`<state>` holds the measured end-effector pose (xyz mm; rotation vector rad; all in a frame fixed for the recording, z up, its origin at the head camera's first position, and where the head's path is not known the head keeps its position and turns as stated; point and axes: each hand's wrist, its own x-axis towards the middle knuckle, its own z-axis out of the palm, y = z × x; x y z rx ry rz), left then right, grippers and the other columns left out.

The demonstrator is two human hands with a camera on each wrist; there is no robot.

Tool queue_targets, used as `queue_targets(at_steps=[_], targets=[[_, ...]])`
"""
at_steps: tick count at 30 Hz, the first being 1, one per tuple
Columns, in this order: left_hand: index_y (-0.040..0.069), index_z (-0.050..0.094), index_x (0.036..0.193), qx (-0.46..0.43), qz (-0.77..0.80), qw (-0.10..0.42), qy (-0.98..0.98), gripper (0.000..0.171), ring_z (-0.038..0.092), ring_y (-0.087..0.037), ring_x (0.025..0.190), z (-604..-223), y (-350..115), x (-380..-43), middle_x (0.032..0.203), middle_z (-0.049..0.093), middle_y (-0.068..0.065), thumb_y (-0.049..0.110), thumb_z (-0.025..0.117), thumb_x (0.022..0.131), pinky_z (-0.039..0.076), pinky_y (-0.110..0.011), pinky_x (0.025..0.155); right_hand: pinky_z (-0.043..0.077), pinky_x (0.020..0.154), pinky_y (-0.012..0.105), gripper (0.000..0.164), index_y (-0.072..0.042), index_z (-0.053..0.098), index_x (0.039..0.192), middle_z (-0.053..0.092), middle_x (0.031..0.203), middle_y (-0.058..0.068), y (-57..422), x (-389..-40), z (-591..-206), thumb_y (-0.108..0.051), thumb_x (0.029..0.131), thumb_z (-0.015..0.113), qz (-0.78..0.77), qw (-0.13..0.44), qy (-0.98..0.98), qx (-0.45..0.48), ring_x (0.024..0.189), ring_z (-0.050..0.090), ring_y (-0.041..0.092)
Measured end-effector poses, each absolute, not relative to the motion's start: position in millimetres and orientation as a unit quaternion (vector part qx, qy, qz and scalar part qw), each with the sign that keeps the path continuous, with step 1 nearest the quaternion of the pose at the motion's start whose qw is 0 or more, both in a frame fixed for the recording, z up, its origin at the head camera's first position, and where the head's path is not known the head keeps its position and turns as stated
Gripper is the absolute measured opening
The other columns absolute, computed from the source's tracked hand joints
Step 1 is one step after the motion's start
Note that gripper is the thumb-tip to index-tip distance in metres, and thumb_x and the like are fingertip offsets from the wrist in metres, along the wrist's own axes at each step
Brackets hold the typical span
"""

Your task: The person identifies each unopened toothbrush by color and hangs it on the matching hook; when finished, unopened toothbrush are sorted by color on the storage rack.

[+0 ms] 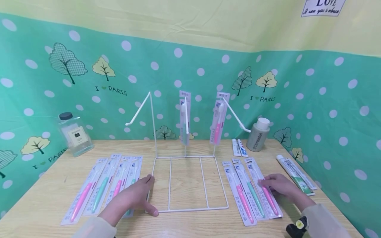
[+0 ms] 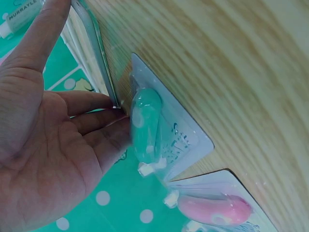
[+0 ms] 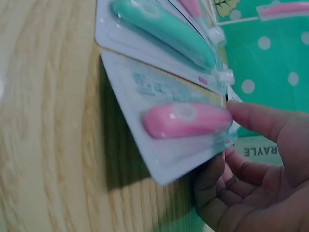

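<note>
A white wire rack (image 1: 193,209) stands mid-table with three upright hooks. My left hand (image 1: 138,195) rests on its base's left side, thumb at the front corner and fingers extended along the wire. Close beside it lies a packaged green toothbrush (image 2: 147,125). My right hand (image 1: 279,185) pinches a packaged pink toothbrush (image 1: 269,200) by its right edge, thumb over the blister and fingers beneath. In the right wrist view, that pack (image 3: 188,119) is tilted, its near edge raised above the tabletop. Packaged toothbrushes hang on the middle hook (image 1: 185,122) and right hook (image 1: 219,120); the left hook is bare.
Several packaged toothbrushes (image 1: 84,198) lie left of the rack. Right of it are another pink one (image 1: 243,201) and a green one (image 1: 255,198). Toothpaste tubes (image 1: 294,175), small tubes (image 1: 239,147), a grey bottle (image 1: 258,135) and a clear bottle (image 1: 75,135) stand around the edges.
</note>
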<state>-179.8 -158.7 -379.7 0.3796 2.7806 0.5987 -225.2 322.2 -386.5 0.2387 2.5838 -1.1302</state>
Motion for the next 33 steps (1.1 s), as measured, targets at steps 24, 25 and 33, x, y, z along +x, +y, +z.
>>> queue_targets(at_steps=[24, 25, 33], targets=[[-0.010, 0.030, 0.136, 0.137, 0.206, 0.129, 0.960, 0.122, 0.024, -0.044, 0.128, -379.8, -157.7, -180.2, 0.142, 0.023, -0.029, 0.057, 0.078, 0.046, 0.024, -0.052, 0.104, 0.052, 0.080, 0.033, 0.062, 0.007, 0.036, 0.126, 0.060, 0.106, 0.010, 336.2, -200.8, -343.3, -0.033, 0.086, 0.061, -0.516, 0.117, 0.848, 0.027, 0.093, 0.060, 0.020], [-0.010, 0.030, 0.136, 0.137, 0.207, 0.129, 0.960, 0.122, 0.024, -0.044, 0.129, -379.6, -157.7, -180.2, 0.142, 0.022, -0.029, 0.056, 0.078, 0.046, 0.024, -0.052, 0.104, 0.052, 0.080, 0.033, 0.063, 0.007, 0.035, 0.127, 0.061, 0.106, 0.010, 335.7, -199.2, -340.7, -0.032, 0.086, 0.062, -0.521, 0.115, 0.846, 0.021, 0.092, 0.061, 0.020], [-0.010, 0.029, 0.136, 0.137, 0.212, 0.131, 0.959, 0.122, 0.024, -0.044, 0.129, -379.5, -159.6, -179.0, 0.142, 0.022, -0.030, 0.056, 0.079, 0.046, 0.024, -0.053, 0.104, 0.053, 0.078, 0.035, 0.049, 0.007, 0.037, 0.125, 0.065, 0.101, 0.014, 331.5, -183.7, -316.7, -0.016, 0.089, 0.059, -0.547, 0.074, 0.831, -0.071, 0.087, 0.064, 0.027]])
